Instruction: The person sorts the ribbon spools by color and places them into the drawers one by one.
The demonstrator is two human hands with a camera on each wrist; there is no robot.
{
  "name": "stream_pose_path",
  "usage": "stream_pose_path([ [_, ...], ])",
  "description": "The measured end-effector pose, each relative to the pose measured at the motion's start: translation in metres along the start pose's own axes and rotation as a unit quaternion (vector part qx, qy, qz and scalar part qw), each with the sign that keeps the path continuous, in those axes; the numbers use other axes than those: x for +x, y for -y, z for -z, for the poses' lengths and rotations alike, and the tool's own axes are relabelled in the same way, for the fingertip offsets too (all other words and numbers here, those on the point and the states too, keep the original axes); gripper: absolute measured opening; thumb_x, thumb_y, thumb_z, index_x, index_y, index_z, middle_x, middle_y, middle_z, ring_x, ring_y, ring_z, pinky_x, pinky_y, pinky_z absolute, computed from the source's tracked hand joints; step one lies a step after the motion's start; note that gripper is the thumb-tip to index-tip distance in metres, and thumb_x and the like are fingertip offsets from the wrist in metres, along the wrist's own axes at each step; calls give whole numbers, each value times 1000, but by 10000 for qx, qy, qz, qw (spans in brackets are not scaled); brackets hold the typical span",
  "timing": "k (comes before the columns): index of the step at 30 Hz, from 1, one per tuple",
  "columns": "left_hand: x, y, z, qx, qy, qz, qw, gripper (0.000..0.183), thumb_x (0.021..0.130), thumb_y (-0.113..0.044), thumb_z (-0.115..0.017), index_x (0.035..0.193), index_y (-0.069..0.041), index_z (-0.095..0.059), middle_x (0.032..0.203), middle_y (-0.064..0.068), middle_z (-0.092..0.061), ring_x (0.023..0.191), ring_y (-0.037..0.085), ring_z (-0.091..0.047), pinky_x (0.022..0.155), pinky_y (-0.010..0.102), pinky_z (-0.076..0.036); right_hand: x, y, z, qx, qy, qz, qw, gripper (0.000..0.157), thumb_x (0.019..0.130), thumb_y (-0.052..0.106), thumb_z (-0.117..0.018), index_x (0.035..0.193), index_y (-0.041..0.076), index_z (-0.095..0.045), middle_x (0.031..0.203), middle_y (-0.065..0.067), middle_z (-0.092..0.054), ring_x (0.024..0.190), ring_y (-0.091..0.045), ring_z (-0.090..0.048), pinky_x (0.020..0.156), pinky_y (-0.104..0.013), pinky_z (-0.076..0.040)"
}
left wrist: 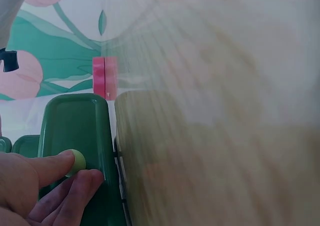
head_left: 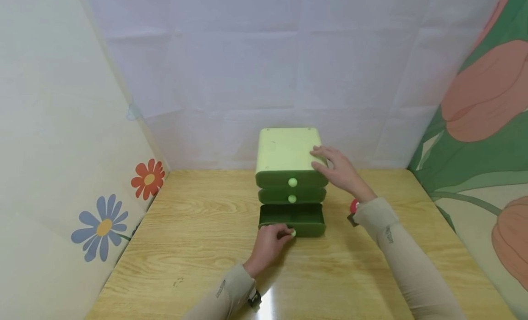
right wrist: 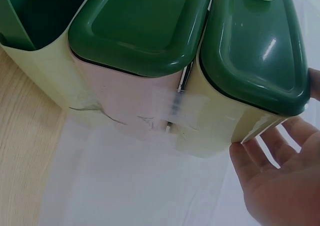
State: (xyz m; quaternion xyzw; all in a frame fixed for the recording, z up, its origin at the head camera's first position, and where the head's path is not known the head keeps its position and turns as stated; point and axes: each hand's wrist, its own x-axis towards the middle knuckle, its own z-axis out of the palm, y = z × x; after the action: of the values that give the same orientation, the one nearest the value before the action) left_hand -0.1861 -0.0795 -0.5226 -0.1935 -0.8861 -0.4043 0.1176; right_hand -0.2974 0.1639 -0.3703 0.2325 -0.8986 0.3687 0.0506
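Observation:
A small three-drawer cabinet (head_left: 284,148) with a light green top and dark green drawer fronts stands on the table. Its bottom drawer (head_left: 312,229) is pulled out, and what shows of the inside holds nothing. The left hand (head_left: 267,244) pinches that drawer's round, pale green knob (left wrist: 78,163) between thumb and fingers. At the cabinet's upper right edge, the right hand (head_left: 340,171) rests with its fingers spread over the top and side. The right wrist view shows its fingers (right wrist: 257,156) touching the side wall. The middle drawer (head_left: 272,195) and top drawer (head_left: 274,178) are closed.
A wooden table (head_left: 198,219) bears the cabinet. A white cloth (head_left: 231,72) hangs behind it, with flower-patterned panels on both sides. A pink-red object (left wrist: 99,78) stands right of the cabinet, mostly hidden by the right sleeve (head_left: 377,214) in the head view.

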Motion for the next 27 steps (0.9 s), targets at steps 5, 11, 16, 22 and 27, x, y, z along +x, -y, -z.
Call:
stream_pose_path([
  [5,-4,-2,1,-27,77,-9,10000,4,90,-11,-81,94,-12,-81,93,1,-81,86,13,-76,76,23,-62,1,-1,0,11,-15,17,10000,50,106,38,-57,149,13,-54,165,-9,-40,156,-35,-28,127,-64,-19],
  [11,-10,-3,2,15,138,-28,9999,4,89,-12,-82,92,-13,-80,92,0,-81,84,12,-76,76,23,-61,1,-2,-1,27,-14,9,10000,50,106,39,-57,150,14,-53,165,-9,-40,156,-34,-28,127,-64,-19],
  [16,-16,-5,4,14,166,-7,9999,4,88,-11,-82,90,-14,-80,91,1,-81,84,12,-76,77,23,-62,1,-1,-2,81,-21,17,10000,50,106,38,-58,149,14,-54,165,-9,-40,156,-35,-28,127,-65,-19],
  [22,-23,-6,5,49,164,-36,9998,4,88,-12,-83,91,-14,-81,91,0,-81,83,11,-76,76,22,-61,1,0,-4,120,-24,28,9999,50,106,38,-58,149,13,-54,165,-9,-40,156,-35,-29,127,-64,-20],
  [27,-25,-7,3,2,230,-13,9997,4,88,-12,-83,91,-14,-81,91,0,-81,83,9,-76,75,19,-61,1,-2,-2,45,-20,14,10000,51,106,39,-57,150,14,-53,166,-9,-39,156,-34,-28,127,-64,-19],
])
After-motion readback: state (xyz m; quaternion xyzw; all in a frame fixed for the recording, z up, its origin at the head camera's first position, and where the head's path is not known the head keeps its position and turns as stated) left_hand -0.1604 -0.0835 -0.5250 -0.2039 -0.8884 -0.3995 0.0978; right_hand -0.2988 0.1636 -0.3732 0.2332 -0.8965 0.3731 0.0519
